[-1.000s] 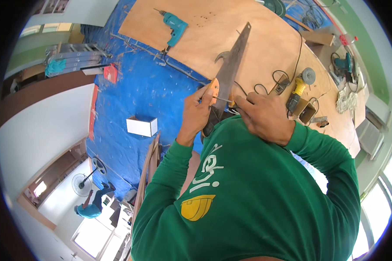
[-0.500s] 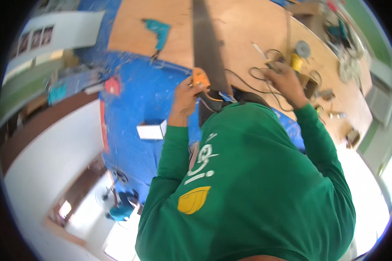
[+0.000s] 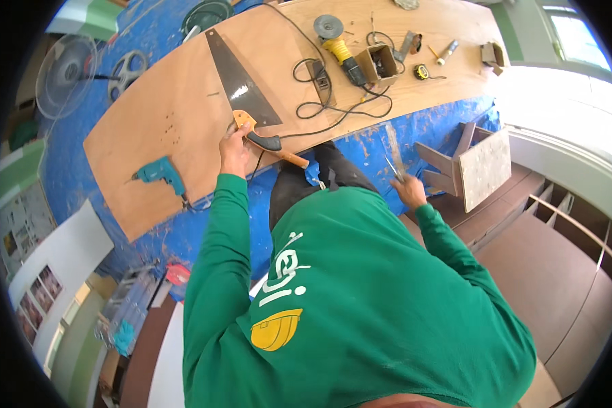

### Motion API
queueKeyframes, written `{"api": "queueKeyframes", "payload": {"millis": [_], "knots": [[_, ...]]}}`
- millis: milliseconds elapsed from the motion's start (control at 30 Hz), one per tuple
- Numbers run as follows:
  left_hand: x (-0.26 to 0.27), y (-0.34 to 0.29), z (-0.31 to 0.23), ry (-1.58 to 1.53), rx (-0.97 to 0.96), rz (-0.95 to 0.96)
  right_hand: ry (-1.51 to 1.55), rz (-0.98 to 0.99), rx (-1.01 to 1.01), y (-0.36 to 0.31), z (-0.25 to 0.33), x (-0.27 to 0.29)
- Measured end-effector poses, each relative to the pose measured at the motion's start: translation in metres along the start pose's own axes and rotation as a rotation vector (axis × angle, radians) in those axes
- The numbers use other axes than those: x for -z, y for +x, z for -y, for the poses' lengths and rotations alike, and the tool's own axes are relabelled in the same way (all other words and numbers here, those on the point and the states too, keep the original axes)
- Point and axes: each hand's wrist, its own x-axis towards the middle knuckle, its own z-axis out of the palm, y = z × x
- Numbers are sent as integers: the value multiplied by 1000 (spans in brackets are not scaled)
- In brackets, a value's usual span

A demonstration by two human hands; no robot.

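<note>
A handsaw [image 3: 240, 83] lies over the plywood with its blade pointing away and its orange and black handle toward me. My left hand [image 3: 234, 148] is closed around the orange part of that handle. Out to my right, above the blue sheet, my right hand [image 3: 409, 191] grips a thin, pointed silver tool [image 3: 392, 166]; its exact kind is not clear. A wooden handle [image 3: 292, 159] sticks out by the saw grip, near my lap. Left of my left hand, a teal drill [image 3: 162, 175] rests on the board.
A yellow and black angle grinder [image 3: 342, 58] with a looping black cord, an open box [image 3: 377, 66] and a tape measure [image 3: 421, 71] sit on the plywood [image 3: 190, 102]. A wooden stool [image 3: 484, 166] stands at right. Blue sheeting [image 3: 360, 160] lies around the board, and a fan [image 3: 64, 75] is far left.
The view has swung to the right and sharpened. My right hand has come from over the plywood to my right side with the thin tool. My left hand keeps the saw.
</note>
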Motion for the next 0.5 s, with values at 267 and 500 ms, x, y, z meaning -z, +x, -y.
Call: {"api": "queueKeyframes", "payload": {"millis": [267,500], "knots": [[6,119,32,-91,94,-32,141,171,-628,-200,-78,-75],[-22,134,50,156,28,-127,240,-119,-589,-208,-45,-123]]}}
